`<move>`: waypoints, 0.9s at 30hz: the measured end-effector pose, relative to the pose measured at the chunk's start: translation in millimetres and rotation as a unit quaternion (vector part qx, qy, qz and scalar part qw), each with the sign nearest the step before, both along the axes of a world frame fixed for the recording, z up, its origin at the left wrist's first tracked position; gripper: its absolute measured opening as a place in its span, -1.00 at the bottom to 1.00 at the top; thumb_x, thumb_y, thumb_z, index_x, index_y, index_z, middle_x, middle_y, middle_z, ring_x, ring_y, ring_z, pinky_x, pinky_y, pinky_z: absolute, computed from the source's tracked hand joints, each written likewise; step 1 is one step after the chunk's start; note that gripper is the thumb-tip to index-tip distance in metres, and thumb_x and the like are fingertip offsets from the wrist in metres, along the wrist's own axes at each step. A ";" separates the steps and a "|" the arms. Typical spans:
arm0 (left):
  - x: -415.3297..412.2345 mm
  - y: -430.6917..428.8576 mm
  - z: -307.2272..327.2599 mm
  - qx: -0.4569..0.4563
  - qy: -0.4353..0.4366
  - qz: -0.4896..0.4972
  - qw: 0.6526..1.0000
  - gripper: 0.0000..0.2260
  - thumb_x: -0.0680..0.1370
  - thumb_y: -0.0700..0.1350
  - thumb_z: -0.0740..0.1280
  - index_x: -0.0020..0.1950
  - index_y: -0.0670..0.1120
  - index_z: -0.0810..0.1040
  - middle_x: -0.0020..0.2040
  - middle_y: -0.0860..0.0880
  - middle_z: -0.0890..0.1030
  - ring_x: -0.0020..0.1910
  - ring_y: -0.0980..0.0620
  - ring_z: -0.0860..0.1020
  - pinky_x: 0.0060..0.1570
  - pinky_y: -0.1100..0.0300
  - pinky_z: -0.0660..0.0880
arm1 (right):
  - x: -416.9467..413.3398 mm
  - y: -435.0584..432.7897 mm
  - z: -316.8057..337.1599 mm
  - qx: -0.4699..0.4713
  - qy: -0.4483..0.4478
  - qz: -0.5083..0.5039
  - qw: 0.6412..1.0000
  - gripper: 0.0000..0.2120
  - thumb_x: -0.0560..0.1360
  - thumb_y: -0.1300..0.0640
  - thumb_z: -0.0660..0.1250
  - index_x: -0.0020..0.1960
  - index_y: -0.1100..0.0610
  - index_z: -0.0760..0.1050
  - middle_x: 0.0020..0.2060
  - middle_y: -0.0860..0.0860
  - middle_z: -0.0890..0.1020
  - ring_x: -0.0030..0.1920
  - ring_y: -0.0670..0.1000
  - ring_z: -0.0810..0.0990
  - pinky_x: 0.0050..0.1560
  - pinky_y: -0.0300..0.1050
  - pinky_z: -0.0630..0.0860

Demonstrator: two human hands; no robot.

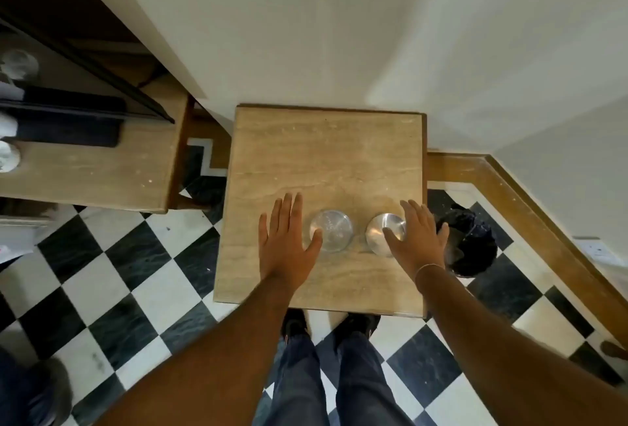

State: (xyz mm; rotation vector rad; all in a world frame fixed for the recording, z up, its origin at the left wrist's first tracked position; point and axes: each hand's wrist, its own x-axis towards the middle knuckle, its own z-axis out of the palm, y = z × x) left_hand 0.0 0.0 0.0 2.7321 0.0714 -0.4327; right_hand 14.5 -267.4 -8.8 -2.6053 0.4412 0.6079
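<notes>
Forearms out, left hand and right hand flat, fingers straight, flanking left cup and right cup on tabletop — nothing gripped yet, pickup looks pending.

steel cup: right side hidden under the right hand; I can't tell if they touch.
glass: left rim behind the thumb of the left hand.
bin: near side behind the right hand; contents too dark for me.

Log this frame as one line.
left hand: fingers straight, thumb at clear round glass | right hand: fingers straight, thumb over shiny round metal vessel | both vessels stand on square beige stone table
</notes>
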 end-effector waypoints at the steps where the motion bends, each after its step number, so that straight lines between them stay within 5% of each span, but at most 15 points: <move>1: -1.7 -1.1 -8.7 0.000 0.009 -0.012 1.000 -0.22 0.68 0.32 0.10 0.80 0.06 -0.10 0.82 0.01 -0.05 0.79 -0.01 -0.07 0.75 -0.14 -0.16 | -2.3 -1.5 -10.9 -0.006 0.012 -0.004 1.000 -0.22 0.64 -0.21 0.39 0.74 -0.03 0.17 0.76 -0.03 0.20 0.77 0.07 0.02 0.70 0.42 -0.14; 11: 2.9 -22.2 -102.4 0.024 0.022 -0.087 0.996 -0.08 0.59 0.29 0.35 0.79 0.04 -0.08 0.81 -0.01 0.01 0.79 -0.06 -0.01 0.74 -0.17 -0.09 | -9.0 -10.3 -111.1 0.002 0.106 0.035 0.994 0.35 0.30 -0.32 0.68 0.76 -0.12 -0.15 0.78 0.08 -0.02 0.76 0.21 -0.01 0.72 0.34 0.00; 16: 15.1 -37.1 -111.9 0.001 0.024 -0.082 0.996 -0.14 0.59 0.33 0.20 0.79 0.02 -0.04 0.81 -0.03 0.05 0.79 -0.07 0.02 0.74 -0.17 -0.06 | -15.3 -12.5 -124.8 0.019 0.037 0.035 0.999 0.24 0.28 -0.10 0.72 0.74 -0.11 0.03 0.66 0.13 0.20 0.62 0.28 0.26 0.55 0.26 0.43; 19: 19.8 -56.2 -103.3 -0.053 0.066 -0.037 0.996 -0.24 0.61 0.34 0.07 0.76 0.00 0.19 0.73 -0.07 0.30 0.68 -0.15 0.32 0.65 -0.11 0.25 | -22.4 -10.5 -117.1 0.023 0.033 -0.008 0.999 0.21 0.30 -0.10 0.70 0.74 -0.07 0.05 0.66 0.15 0.23 0.59 0.30 0.28 0.53 0.22 0.40; 22: 23.2 -83.3 -95.3 -0.135 0.210 0.043 0.967 -0.45 0.74 0.26 0.14 0.72 0.14 0.27 0.54 -0.09 0.55 0.42 -0.19 0.58 0.36 -0.01 0.48 | -28.7 -0.2 -100.0 0.048 0.007 -0.050 0.998 0.21 0.25 -0.12 0.69 0.72 -0.08 0.08 0.62 0.11 0.30 0.54 0.28 0.36 0.47 0.21 0.41; 25: 25.3 -109.2 -93.0 -0.189 0.255 0.040 0.947 -0.45 0.74 0.29 0.14 0.72 0.19 0.26 0.33 -0.06 0.65 0.28 -0.15 0.66 0.25 0.04 0.54 | -34.9 6.0 -85.0 0.103 -0.026 -0.096 0.990 0.17 0.18 -0.18 0.62 0.67 -0.13 0.13 0.54 0.05 0.35 0.48 0.23 0.41 0.41 0.21 0.45; 27: 28.0 -121.7 -92.5 -0.198 0.243 0.027 0.949 -0.48 0.76 0.27 0.12 0.71 0.17 0.30 0.41 -0.08 0.64 0.38 -0.16 0.63 0.37 0.01 0.53 | -39.0 5.0 -79.0 0.130 -0.062 -0.113 0.983 0.15 0.13 -0.25 0.55 0.65 -0.13 0.20 0.48 0.03 0.39 0.43 0.20 0.44 0.42 0.15 0.44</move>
